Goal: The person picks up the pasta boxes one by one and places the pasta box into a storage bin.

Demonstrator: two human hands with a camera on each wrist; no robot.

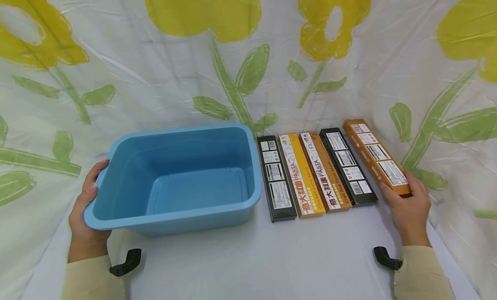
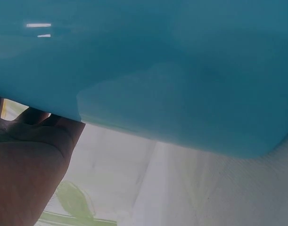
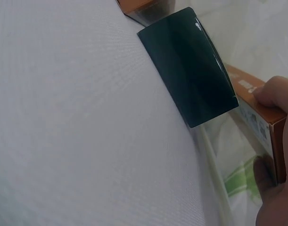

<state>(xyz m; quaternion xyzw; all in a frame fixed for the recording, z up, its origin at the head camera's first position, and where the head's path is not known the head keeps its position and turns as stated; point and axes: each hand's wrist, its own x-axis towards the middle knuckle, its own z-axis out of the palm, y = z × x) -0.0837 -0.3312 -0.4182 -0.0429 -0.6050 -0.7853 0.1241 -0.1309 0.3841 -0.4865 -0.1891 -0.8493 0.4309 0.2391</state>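
Observation:
At the left end of a blue plastic basin [image 1: 174, 221], my left hand [image 1: 86, 216] grips the rim. The basin's wall [image 2: 172, 80] fills most of the left wrist view and hides the tips of the left fingers. My right hand [image 1: 409, 209] holds the near end of a brown pasta box [image 1: 372, 155], thumb on one side and fingers on the other. In the right wrist view this brown box [image 3: 257, 110] is beside a black box [image 3: 188, 70]. Whether its far end touches the table cannot be told.
Between basin and right hand lie a black box [image 1: 276, 179], a yellow pasta box [image 1: 300, 175], an orange-brown pasta box [image 1: 325, 170] and another black box [image 1: 347, 166], side by side. A flower-printed sheet [image 1: 155, 88] hangs behind the white table [image 1: 248, 265].

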